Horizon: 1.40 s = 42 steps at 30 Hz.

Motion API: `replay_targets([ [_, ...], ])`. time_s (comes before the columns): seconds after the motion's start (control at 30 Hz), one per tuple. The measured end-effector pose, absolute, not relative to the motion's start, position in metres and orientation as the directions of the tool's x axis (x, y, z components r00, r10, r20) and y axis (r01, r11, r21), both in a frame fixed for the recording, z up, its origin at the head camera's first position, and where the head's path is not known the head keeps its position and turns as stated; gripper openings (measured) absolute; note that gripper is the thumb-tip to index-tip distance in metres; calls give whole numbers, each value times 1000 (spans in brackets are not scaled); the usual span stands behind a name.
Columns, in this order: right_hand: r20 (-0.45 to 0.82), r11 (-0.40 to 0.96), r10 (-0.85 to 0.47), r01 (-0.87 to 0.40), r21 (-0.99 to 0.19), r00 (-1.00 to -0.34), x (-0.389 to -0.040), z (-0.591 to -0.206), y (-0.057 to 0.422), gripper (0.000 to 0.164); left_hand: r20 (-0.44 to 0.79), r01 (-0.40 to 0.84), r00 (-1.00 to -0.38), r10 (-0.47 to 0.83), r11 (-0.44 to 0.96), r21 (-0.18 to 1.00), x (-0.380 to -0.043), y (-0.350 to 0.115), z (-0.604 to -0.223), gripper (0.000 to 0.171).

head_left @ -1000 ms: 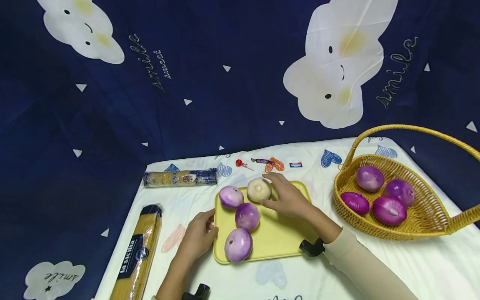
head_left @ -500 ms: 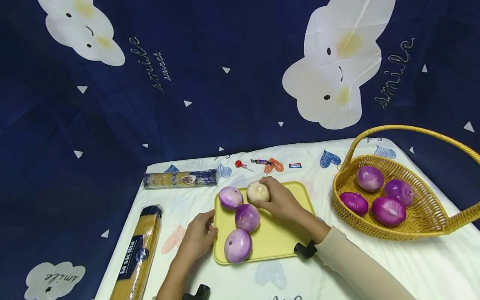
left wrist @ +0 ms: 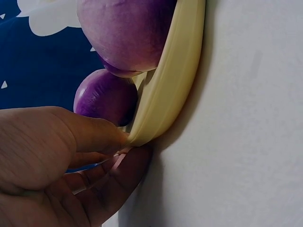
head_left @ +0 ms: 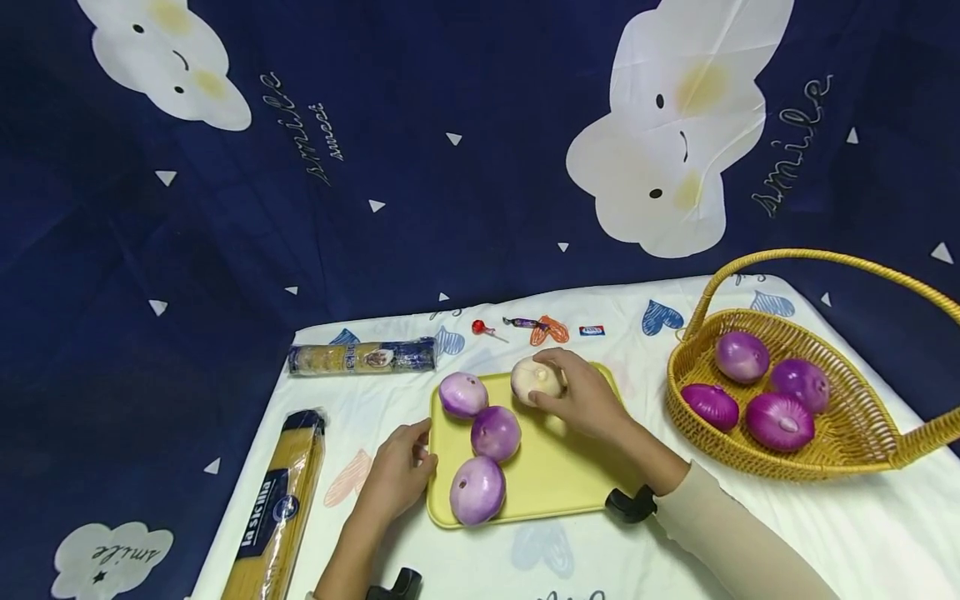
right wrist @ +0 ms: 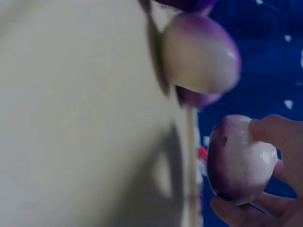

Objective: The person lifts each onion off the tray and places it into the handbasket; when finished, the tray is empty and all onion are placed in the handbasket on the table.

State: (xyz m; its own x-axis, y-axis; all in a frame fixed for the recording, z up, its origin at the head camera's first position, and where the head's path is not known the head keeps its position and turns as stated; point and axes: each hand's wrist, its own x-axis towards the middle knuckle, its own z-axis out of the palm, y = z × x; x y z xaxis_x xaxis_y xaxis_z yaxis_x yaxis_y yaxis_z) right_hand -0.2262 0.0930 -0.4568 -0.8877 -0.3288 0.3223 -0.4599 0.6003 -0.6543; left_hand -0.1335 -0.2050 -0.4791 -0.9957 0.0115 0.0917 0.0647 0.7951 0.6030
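My right hand point(head_left: 588, 398) grips a whitish onion point(head_left: 534, 381) with purple on one side, thumb and fingers around it. In the right wrist view this onion point(right wrist: 239, 161) hangs off the tray surface, its shadow apart from it. Three purple onions stand on the left of the yellow tray point(head_left: 562, 479): a back one point(head_left: 462, 394), a middle one point(head_left: 496, 433) and a front one point(head_left: 478, 490). My left hand point(head_left: 399, 468) pinches the tray's left rim; in the left wrist view the thumb lies over the rim point(left wrist: 182, 80) and the fingers are under it.
A wicker basket point(head_left: 697, 442) with several purple onions stands right of the tray, its tall handle point(head_left: 825, 257) arching above. Two pasta packs, one at the back point(head_left: 360, 357) and one at the left point(head_left: 273, 500), lie nearby. A lollipop point(head_left: 480, 327) and small sweets point(head_left: 525, 322) lie behind the tray.
My right hand has closed around the whitish onion and shifted it rightward, away from the back purple onion. My left hand stays on the tray's rim.
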Motion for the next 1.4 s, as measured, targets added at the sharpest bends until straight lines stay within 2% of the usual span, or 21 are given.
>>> replay_targets([
  [0.4,368,602,-172,-394,-694,-914,-198,-421,173,55,92,73,-996,20,783,617,-132,-206,-477,54],
  [0.57,389,689,-69,-326,-647,-918,-191,-408,210,55,94,73,-995,18,784,617,-132,-206,-478,54],
  [0.8,313,783,3,-192,-592,-950,-188,-391,259,56,101,83,-995,27,787,612,-131,-206,-478,54],
  [1.0,236,844,3,-125,-522,-972,-196,-389,288,62,112,96,-993,35,790,606,-132,-205,-478,54],
  [1.4,150,872,-77,-140,-470,-986,-212,-416,299,62,102,91,-994,35,779,621,-131,-206,-479,54],
])
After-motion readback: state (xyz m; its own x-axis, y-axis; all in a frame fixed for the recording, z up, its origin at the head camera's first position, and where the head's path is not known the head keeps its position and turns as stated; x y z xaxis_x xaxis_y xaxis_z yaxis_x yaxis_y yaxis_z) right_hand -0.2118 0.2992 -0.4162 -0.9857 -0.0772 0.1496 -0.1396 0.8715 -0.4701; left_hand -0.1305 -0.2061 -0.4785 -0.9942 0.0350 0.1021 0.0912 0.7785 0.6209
